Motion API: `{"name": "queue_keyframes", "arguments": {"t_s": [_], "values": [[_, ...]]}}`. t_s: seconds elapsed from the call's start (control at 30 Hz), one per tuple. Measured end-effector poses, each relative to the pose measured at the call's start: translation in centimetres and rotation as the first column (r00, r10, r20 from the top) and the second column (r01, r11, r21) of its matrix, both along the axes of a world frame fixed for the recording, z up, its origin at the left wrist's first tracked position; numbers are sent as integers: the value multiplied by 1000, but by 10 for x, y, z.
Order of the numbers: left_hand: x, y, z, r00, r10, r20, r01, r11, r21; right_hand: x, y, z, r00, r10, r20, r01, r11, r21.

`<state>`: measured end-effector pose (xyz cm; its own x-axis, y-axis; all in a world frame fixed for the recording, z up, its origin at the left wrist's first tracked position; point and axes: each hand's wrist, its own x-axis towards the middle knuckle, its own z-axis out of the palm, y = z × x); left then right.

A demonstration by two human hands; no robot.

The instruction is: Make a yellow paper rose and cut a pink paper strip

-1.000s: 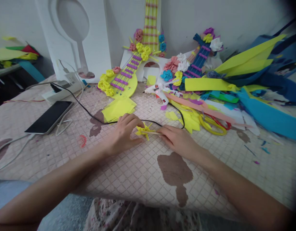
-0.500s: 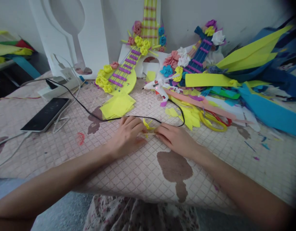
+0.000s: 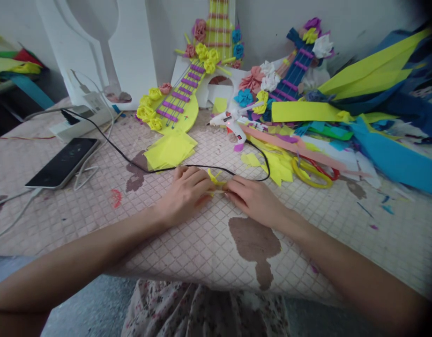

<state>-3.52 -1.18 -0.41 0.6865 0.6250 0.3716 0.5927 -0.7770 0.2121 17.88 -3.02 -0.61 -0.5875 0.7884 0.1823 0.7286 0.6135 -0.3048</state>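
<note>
My left hand [image 3: 189, 193] and my right hand [image 3: 251, 199] rest low on the table, a small gap apart. Between their fingertips stretches a thin, pale yellow paper strip [image 3: 219, 191], pinched at both ends; it looks narrow, perhaps rolled or folded, though the fingers hide most of it. Just behind it lie small yellow paper scraps [image 3: 213, 176]. A black cord [image 3: 202, 166] runs past the backs of both hands. Farther off, a white glue gun [image 3: 233, 126] with a small red light lies on its side. To its left is a stack of yellow paper squares [image 3: 171, 150].
Paper-flower-trimmed yellow [image 3: 182, 105] and blue [image 3: 293, 77] model guitars lean at the back. Yellow-handled scissors [image 3: 312, 180] lie among coloured paper strips at right. A phone [image 3: 63, 163], white cables and a power strip [image 3: 80, 124] occupy the left. Patterned cloth [image 3: 198, 252] covers the table.
The view has shifted slightly. Both hands stay at nearly the same place, still pinching the yellow strip, with only small finger movement.
</note>
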Motion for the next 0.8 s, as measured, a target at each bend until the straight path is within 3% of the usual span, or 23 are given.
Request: {"name": "queue_keyframes", "arguments": {"t_s": [0.8], "values": [[0, 1, 2, 984, 40, 174, -30, 998, -58, -24, -1, -10, 992, -79, -95, 95, 980, 177]]}}
